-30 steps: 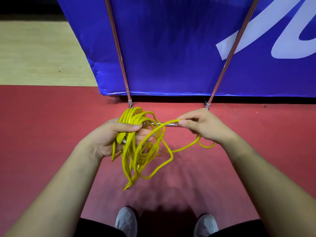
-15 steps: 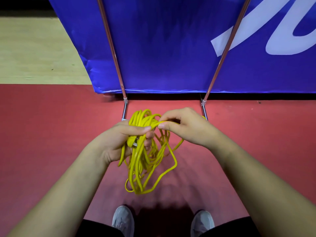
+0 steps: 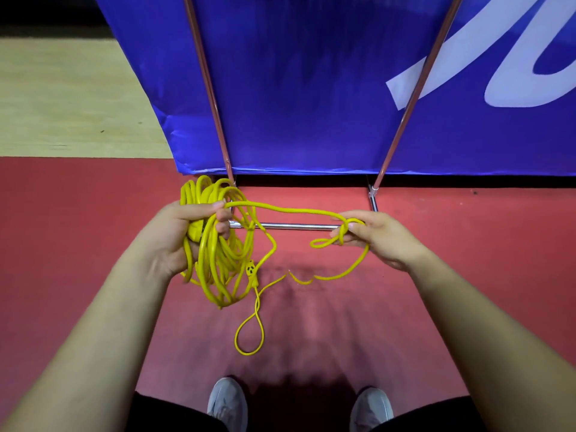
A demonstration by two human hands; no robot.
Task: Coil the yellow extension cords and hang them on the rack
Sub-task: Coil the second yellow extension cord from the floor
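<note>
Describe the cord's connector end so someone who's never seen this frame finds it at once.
Find the blue banner above the red floor; in front of it the left hand grips a bundle of yellow cord loops. At the bundle's lower right edge hangs the connector: the only thick yellow block with black marks, among thin cord.

1. The yellow extension cord (image 3: 215, 254) is a loose, uneven bundle of loops. The left hand (image 3: 177, 238) grips it at left centre.
2. One strand runs right from the bundle to the right hand (image 3: 380, 238), which pinches a small loop.
3. From there the cord sags back left. Its socket end (image 3: 251, 270) hangs beside the bundle, above a dangling thin loop.
4. The rack (image 3: 296, 226) stands just beyond, with a silver floor bar and two slanted poles.
</note>
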